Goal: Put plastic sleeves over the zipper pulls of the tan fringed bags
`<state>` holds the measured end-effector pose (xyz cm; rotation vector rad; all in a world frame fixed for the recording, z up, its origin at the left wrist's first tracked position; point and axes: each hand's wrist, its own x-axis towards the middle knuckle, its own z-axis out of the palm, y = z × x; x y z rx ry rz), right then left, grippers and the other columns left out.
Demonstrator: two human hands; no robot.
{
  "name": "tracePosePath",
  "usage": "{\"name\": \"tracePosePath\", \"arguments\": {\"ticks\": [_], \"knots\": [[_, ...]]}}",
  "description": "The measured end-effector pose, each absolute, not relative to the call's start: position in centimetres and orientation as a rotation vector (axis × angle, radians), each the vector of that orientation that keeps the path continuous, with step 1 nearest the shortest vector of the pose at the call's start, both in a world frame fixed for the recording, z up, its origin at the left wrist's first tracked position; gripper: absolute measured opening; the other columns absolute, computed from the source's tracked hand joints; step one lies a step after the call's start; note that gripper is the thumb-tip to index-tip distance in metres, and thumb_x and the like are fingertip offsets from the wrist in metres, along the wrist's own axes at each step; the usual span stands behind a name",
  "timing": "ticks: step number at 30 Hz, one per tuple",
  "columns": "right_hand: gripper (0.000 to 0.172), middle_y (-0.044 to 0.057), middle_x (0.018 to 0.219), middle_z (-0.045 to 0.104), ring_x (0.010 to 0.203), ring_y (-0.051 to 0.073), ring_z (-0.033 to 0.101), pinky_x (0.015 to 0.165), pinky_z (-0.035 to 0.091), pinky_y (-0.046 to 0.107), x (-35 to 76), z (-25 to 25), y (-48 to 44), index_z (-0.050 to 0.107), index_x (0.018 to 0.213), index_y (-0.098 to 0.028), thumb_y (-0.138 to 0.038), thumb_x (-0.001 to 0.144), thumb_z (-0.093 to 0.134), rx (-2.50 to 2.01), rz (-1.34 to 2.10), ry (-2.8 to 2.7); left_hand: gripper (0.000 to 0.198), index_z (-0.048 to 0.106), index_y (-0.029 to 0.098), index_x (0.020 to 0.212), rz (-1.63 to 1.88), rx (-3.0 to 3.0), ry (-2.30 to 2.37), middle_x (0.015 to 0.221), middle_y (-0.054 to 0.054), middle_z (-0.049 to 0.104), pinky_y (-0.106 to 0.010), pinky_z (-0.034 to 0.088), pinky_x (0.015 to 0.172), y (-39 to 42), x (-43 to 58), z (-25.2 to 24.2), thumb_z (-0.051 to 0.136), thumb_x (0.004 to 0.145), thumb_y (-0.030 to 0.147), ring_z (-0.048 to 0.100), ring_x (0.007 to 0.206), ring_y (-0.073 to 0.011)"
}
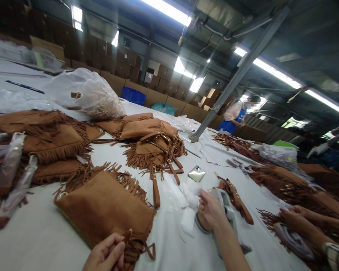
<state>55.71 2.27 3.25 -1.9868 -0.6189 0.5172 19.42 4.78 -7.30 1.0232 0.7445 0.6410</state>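
Observation:
A brown suede bag with fringe [107, 207] lies on the white-covered table in front of me. At its near right corner, beside a metal ring and a small strap, my left hand [107, 253] is closed in a pinch on the bag's edge. My right hand [212, 210] is closed, its fingertips at a thin piece of white wrapping [190, 192]; the exact grip is blurred. Right beside that hand, partly hidden by it, stands a grey tape dispenser [222, 199] with a roll. Another white piece [188, 222] lies just left of the hand.
Stacked fringed bags [53, 139] lie at left, more [155, 139] ahead. A phone [197, 173] and a brown strap [237, 199] lie near the dispenser. A co-worker's hands [296, 214] handle fringe at right. A metal post [228, 86] rises beyond; a person in a blue apron [233, 116] stands farther back.

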Motion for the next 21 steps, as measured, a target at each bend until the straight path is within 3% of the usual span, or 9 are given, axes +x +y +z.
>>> {"name": "tracePosePath", "arguments": {"ticks": [4,8,11,15,18,21], "knots": [[0.032,0.000,0.067,0.057,0.055,0.012,0.052,0.047,0.040,0.022,50.3,3.0,1.1,0.059,0.080,-0.019,-0.047,0.067,0.067,-1.724,0.786,-0.553,0.038,0.057,0.017,0.079,0.677,0.976,0.692,0.055,0.002,0.058,-0.017,0.032,0.041,5.0,19.5,-7.1,0.059,0.080,0.055,0.044,0.040,-0.0065],[0.036,-0.004,0.056,0.051,0.047,0.007,0.041,0.044,0.032,0.019,44.9,2.0,0.3,0.063,0.078,-0.015,-0.042,0.059,0.078,-1.611,0.970,-0.539,0.041,0.056,0.015,0.073,0.734,0.910,0.683,0.066,0.000,0.063,-0.015,0.029,0.038,5.1,19.7,-4.8,0.065,0.074,0.055,0.042,0.037,-0.0035],[0.031,-0.007,0.049,0.044,0.045,0.005,0.033,0.043,0.024,0.019,42.5,1.9,0.0,0.062,0.066,-0.014,-0.040,0.061,0.078,-1.584,1.048,-0.609,0.045,0.058,0.015,0.078,0.669,0.943,0.718,0.053,0.003,0.057,-0.015,0.020,0.032,5.2,19.4,-3.3,0.065,0.072,0.059,0.032,0.031,-0.0024],[0.025,-0.004,0.054,0.052,0.050,0.008,0.041,0.047,0.028,0.020,41.0,2.6,-0.2,0.067,0.074,-0.014,-0.038,0.067,0.071,-1.580,1.156,-0.788,0.052,0.058,0.014,0.094,0.581,0.984,0.709,0.046,0.006,0.051,-0.015,0.012,0.027,5.3,18.7,-3.4,0.058,0.075,0.062,0.020,0.025,-0.0017],[0.023,-0.001,0.064,0.060,0.055,0.011,0.049,0.053,0.036,0.022,39.7,2.5,-0.3,0.067,0.079,-0.016,-0.034,0.065,0.067,-1.516,1.239,-0.786,0.055,0.058,0.014,0.101,0.570,0.985,0.688,0.047,0.006,0.051,-0.014,0.014,0.026,5.2,18.4,-4.1,0.057,0.076,0.063,0.020,0.025,-0.0015],[0.019,-0.001,0.062,0.060,0.050,0.010,0.046,0.049,0.034,0.021,37.9,1.4,0.0,0.065,0.074,-0.016,-0.032,0.065,0.062,-1.502,1.269,-0.771,0.053,0.060,0.015,0.098,0.577,1.009,0.674,0.050,0.005,0.053,-0.014,0.017,0.028,5.1,18.7,-4.1,0.060,0.074,0.062,0.026,0.028,-0.0023]]}}
